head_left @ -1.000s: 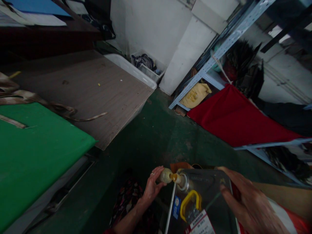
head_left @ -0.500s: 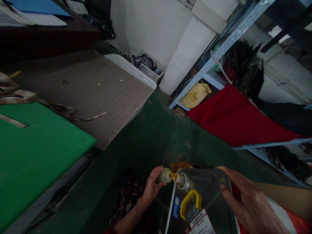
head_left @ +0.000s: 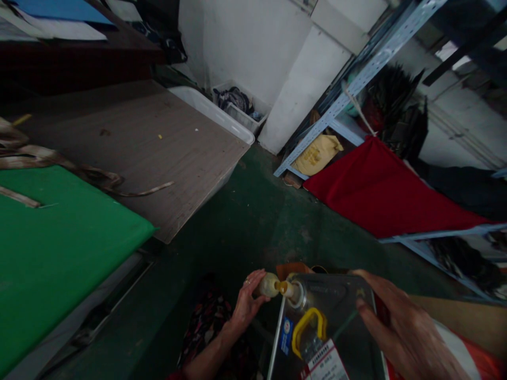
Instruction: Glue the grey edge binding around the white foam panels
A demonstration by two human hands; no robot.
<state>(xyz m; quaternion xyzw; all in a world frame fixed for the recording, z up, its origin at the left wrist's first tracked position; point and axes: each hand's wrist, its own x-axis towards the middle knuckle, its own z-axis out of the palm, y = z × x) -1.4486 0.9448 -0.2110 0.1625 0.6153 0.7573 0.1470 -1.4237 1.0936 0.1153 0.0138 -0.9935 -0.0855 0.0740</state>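
A square metal can with a yellow handle and a printed label is tilted at the bottom of the view. My right hand grips its far upper edge, fingers wrapped over the corner. Amber liquid runs from the can's spout into a small pale bottle. My left hand is closed around that bottle, holding it against the spout. A ring shows on one finger.
A green-covered surface and a wooden tabletop with brown strips lie to the left. White plastic bins stand by the wall. A metal shelf rack holds a red cloth and a yellow bag. The floor is dark green.
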